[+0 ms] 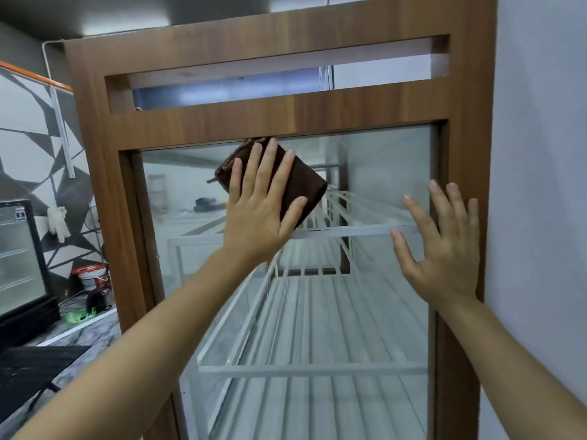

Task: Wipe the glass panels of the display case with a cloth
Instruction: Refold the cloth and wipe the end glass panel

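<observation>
A tall display case with a brown wooden frame (104, 173) fills the view, its large glass panel (374, 173) showing white wire shelves inside. My left hand (257, 211) presses a folded dark brown cloth (305, 182) flat against the upper part of the glass, fingers straight and spread, just under the frame's top rail. My right hand (444, 249) lies flat on the glass near the right edge of the frame, fingers spread and holding nothing.
A grey wall (540, 185) stands close on the right of the case. To the left are a black glass-door cooler (22, 258), a white bucket (93, 276), cables and a green item on the floor, and a black mat (35, 366).
</observation>
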A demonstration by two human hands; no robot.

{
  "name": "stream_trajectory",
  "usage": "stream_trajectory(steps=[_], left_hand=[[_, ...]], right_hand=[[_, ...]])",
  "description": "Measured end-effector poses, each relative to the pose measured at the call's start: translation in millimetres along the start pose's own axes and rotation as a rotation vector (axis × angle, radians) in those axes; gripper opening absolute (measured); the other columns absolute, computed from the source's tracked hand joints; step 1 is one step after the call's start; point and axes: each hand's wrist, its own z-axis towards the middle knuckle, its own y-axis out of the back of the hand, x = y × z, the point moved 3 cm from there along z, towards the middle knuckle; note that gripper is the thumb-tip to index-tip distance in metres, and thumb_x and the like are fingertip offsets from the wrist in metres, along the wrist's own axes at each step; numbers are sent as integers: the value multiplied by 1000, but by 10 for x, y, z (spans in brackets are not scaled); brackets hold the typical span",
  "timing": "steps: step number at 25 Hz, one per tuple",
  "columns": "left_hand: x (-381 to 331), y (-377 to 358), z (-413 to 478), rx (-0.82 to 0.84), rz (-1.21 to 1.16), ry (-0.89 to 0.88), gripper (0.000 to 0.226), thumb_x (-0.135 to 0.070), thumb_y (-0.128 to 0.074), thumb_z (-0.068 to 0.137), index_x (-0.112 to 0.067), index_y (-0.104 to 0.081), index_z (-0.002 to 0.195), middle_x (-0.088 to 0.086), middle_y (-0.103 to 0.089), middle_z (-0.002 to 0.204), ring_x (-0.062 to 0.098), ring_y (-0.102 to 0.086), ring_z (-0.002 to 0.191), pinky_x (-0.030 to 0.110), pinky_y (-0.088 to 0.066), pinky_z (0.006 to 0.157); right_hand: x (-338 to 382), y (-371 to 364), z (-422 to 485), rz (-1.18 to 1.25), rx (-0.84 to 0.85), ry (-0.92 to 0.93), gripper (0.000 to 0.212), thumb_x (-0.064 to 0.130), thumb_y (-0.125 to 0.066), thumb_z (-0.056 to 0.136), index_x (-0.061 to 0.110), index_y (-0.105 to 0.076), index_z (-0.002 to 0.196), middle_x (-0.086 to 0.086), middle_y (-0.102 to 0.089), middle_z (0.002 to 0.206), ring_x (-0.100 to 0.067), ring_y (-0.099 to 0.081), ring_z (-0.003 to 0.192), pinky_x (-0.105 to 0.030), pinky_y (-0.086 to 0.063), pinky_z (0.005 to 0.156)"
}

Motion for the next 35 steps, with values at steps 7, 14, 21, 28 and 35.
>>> stream_trajectory(steps=[7, 14, 21, 28, 35], left_hand=[[-425, -195, -472, 170, 110, -798, 65, -55, -36, 103, -21, -26, 158, 5, -20, 166, 22, -14, 155, 44, -8, 127], [-947, -309, -616, 232, 77, -966, 70, -55, -38, 103, -17, -21, 160, 8, -16, 167, 26, -10, 155, 46, 0, 127], [-887, -123, 618, 22, 25, -387, 66, -53, -30, 105, -18, -19, 160, 9, -13, 168, 25, -8, 155, 46, -3, 126], [-1462, -501, -744, 224, 119, -1131, 67, -56, -36, 103, -19, -26, 158, 5, -24, 165, 21, -14, 154, 44, 12, 125], [-1502, -397, -144, 91, -15, -558, 67, -53, -29, 105, -15, -22, 159, 12, -15, 166, 28, -9, 155, 47, -2, 126]], right_hand=[[-51, 60, -185, 6, 26, -53, 56, 30, -57, 95, 9, -44, 146, -20, -32, 157, -34, -25, 148, -51, -21, 122], [-81, 148, -204, 49, 57, -115, 60, 35, -47, 99, 5, -36, 149, -17, -29, 158, -29, -21, 150, -46, -15, 124], [-110, 204, -226, 352, 44, -184, 70, 51, -40, 99, 4, -28, 151, -15, -27, 160, -27, -23, 151, -45, -13, 124], [-121, 233, -228, 417, 67, -202, 68, 45, -45, 98, 6, -28, 151, -15, -26, 160, -27, -22, 151, -48, -13, 124], [-118, 238, -233, 413, 84, -221, 66, 48, -41, 99, 6, -34, 150, -14, -29, 160, -26, -21, 151, -47, -12, 124]])
